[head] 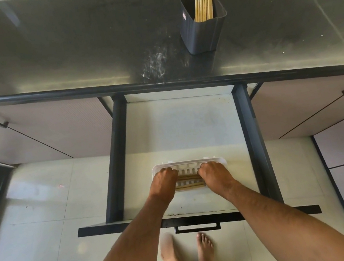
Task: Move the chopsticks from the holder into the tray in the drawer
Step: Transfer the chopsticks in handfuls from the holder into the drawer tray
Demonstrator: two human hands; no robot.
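Observation:
A white slotted tray (188, 162) lies in the open drawer (179, 124), near its front. Several wooden chopsticks (189, 181) lie lengthwise in the tray. My left hand (164, 181) covers their left ends and my right hand (214, 174) covers their right ends, with fingers curled down onto them; the fingertips are hidden. On the dark countertop above stands a dark grey holder (203, 34), and several chopsticks with blue-and-white tops (203, 2) stand upright in it.
The dark countertop (64, 45) runs across the top, its front edge overhanging the back of the drawer. The drawer's black side rails and front panel with its handle (198, 228) frame the tray. Closed cabinet doors flank the drawer. My bare feet stand on the tiled floor below.

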